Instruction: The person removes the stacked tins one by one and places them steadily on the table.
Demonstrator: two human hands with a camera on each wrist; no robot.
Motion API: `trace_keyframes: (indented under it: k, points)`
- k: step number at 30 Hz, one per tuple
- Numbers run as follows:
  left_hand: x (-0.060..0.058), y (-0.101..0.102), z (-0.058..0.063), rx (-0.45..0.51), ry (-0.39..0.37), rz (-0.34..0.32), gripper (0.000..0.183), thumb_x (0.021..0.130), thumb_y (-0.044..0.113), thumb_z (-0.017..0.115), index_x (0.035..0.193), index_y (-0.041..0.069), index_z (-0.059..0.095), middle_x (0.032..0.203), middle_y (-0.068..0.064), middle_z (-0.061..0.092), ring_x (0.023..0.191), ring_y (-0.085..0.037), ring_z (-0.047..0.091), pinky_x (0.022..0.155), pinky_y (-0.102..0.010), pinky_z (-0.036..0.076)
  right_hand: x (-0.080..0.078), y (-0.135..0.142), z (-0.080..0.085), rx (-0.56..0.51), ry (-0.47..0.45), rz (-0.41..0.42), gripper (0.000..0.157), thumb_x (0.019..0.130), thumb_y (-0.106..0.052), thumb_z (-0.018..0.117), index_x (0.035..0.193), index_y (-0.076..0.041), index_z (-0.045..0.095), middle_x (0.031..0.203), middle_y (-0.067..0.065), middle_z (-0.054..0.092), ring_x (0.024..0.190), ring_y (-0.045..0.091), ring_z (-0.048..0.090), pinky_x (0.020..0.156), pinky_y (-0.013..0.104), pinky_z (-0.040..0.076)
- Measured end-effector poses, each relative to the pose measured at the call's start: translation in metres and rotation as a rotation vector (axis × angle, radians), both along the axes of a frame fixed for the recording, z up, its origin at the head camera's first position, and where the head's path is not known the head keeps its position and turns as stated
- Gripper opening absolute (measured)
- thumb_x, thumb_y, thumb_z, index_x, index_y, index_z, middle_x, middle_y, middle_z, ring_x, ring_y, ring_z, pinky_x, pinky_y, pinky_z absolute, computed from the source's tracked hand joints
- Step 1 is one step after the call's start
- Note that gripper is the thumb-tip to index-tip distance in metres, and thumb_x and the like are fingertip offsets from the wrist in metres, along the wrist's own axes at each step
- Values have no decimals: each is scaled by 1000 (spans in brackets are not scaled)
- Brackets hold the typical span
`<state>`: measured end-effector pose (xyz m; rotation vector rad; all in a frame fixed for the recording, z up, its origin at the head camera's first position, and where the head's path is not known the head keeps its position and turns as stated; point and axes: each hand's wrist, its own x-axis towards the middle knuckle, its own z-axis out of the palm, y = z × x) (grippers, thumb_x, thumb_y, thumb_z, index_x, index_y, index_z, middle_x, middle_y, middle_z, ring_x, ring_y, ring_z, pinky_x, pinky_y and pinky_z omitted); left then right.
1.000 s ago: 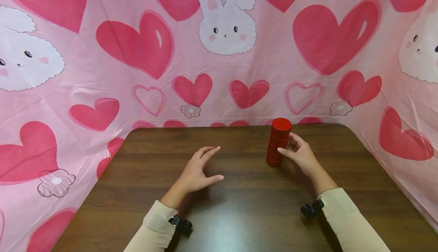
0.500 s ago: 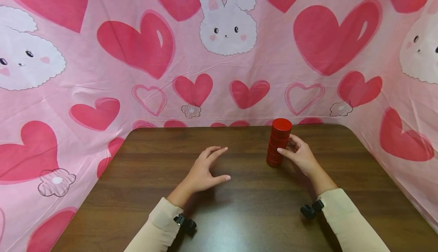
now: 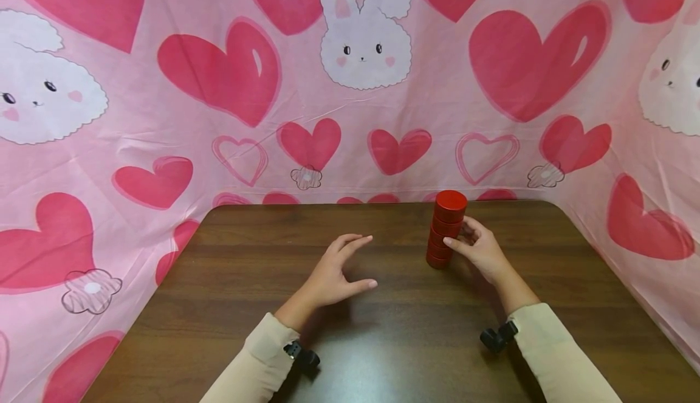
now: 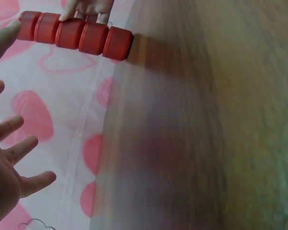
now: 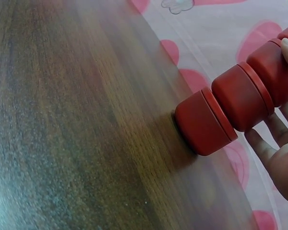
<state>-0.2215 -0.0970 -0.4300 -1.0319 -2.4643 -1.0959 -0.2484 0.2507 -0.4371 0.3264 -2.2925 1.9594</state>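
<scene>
Several round red lidded tins [image 3: 445,228] stand in one upright stack on the brown wooden table [image 3: 240,281], right of the middle in the head view. My right hand [image 3: 482,253] holds this stack about its middle, thumb on the near side and fingers behind, partly hidden. In the right wrist view the lowest tin [image 5: 204,123] meets the table and the top of the stack is cut off. My left hand [image 3: 332,275] hovers left of the stack, fingers spread and thumb apart, touching nothing. The left wrist view shows the whole column of red tins [image 4: 71,33] beyond the left thumb.
A pink cloth [image 3: 339,105] with hearts and rabbits hangs behind the table and along both sides. Black wrist cameras are strapped on the left sleeve [image 3: 270,342] and the right sleeve [image 3: 538,324]. The table's far edge lies just behind the stack.
My left hand has moved to the right, closer to the stack, with its fingers still spread. The right hand and the red tins have stayed in place.
</scene>
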Motion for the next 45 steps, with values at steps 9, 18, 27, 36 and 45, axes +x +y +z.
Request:
trace_keyframes:
  k: [9, 18, 27, 36, 45]
  points:
    - [-1, 11, 6, 28, -43, -32, 80, 75, 40, 83, 145, 31, 46, 139, -2, 45, 128, -22, 43, 101, -53, 41, 2, -1, 2, -5, 0, -10, 47, 89, -9, 72, 132, -9, 53, 111, -18, 62, 106, 3, 56, 89, 15, 44]
    - [-4, 25, 13, 120, -10, -33, 79, 72, 33, 87, 142, 24, 50, 133, 0, 51, 123, -17, 48, 101, -46, 44, 2, -1, 2, -25, 5, 7, 45, 89, -6, 71, 130, -12, 54, 111, -18, 62, 107, 3, 56, 90, 15, 44]
    - [-7, 39, 22, 198, -26, -35, 76, 70, 30, 89, 138, 21, 55, 132, 2, 55, 123, -12, 49, 102, -40, 44, 0, 0, -2, -34, 12, 16, 44, 89, -8, 71, 129, -13, 55, 111, -17, 62, 105, 4, 57, 89, 14, 45]
    - [-12, 55, 34, 287, -78, -65, 73, 70, 24, 89, 136, 21, 57, 129, 3, 58, 117, -22, 55, 94, -42, 49, 0, 1, -2, -29, 12, 14, 44, 89, -8, 72, 130, -12, 55, 111, -17, 63, 104, 5, 57, 88, 14, 46]
    - [-14, 65, 44, 301, -75, -94, 71, 67, 19, 91, 132, 14, 61, 125, 1, 60, 113, -20, 57, 92, -34, 51, 0, 1, -2, -28, 14, 16, 45, 89, -8, 71, 130, -11, 54, 111, -16, 63, 104, 5, 57, 88, 14, 46]
